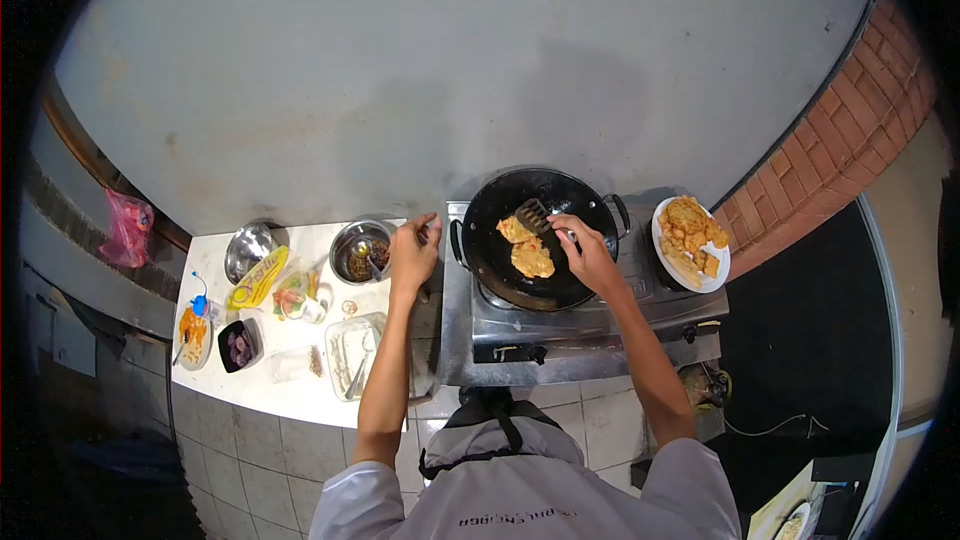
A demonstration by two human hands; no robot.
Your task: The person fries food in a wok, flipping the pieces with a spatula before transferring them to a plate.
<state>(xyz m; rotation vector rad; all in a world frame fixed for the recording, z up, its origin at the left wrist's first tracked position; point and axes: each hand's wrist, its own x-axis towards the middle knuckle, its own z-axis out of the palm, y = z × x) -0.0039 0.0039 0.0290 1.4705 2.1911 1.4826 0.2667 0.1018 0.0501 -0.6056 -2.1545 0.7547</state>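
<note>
My right hand [590, 258] grips the handle of a dark slotted spatula [533, 216]. Its blade rests over the upper of two golden fried pieces [532, 260] in a black wok [570, 292]. The wok sits on a steel gas stove [590, 325]. My left hand [413, 252] is raised left of the wok, beside a steel bowl [340, 258] of dark sauce with a spoon in it. The fingers of that hand are curled together; what they hold, if anything, is hidden.
A white plate [712, 283] piled with fried pieces stands right of the wok. On the white table [270, 395] are a steel bowl [245, 250], a yellow packet [258, 280], a tub of white flour-like powder [350, 355], a black bowl [238, 345] and an oval plate [190, 352].
</note>
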